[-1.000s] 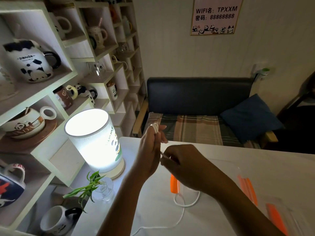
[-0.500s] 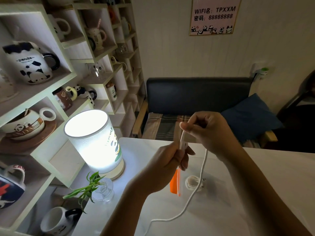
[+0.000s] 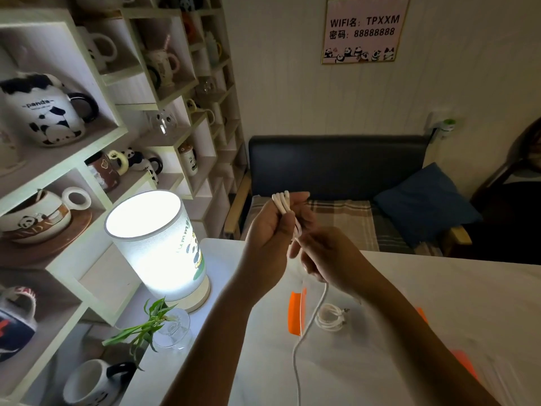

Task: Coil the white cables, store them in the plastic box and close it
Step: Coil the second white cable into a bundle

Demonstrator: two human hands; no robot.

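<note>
My left hand [image 3: 270, 230] is raised above the table and grips a bundle of white cable loops [image 3: 281, 202] that stick out above its fingers. Just below and to the right, my right hand [image 3: 328, 256] pinches the same cable. Its loose tail [image 3: 304, 332] hangs from there down to the table's near edge. A second white cable [image 3: 330, 316] lies coiled inside the clear plastic box [image 3: 354, 326], which has an orange clip [image 3: 295, 313] on its left side. My right forearm hides most of the box.
A lit cylinder lamp [image 3: 159, 244] stands at the table's left corner beside a small plant in a glass vase [image 3: 169, 329]. Shelves of panda mugs [image 3: 49, 112] fill the left. Orange-edged lid parts [image 3: 465, 366] lie at the right. A dark sofa [image 3: 336, 171] sits behind the white table [image 3: 453, 303].
My right hand swung up above the left with the cable, then came back down below it. The left hand rose, and another loop now sits in its bundle.
</note>
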